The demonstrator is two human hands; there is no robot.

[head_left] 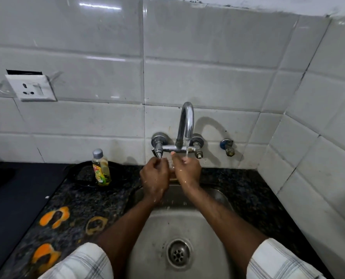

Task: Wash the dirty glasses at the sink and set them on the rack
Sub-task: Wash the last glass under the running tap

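Observation:
Over the back of the steel sink (163, 222) both my hands hold a small clear glass (171, 168) between them, just under the chrome tap (185, 125). My left hand (154, 174) curls round its left side. My right hand (186, 171) curls round its right side, and the running water falls on that hand's fingers. The hands hide most of the glass, so only a sliver shows between them. No rack is in view.
A bottle of yellow dish soap (101, 168) stands on a dark round plate left of the sink. Orange peels (54, 216) lie on the speckled black counter (248, 190). Two tap handles and a side valve (228, 147) jut from the white tiled wall.

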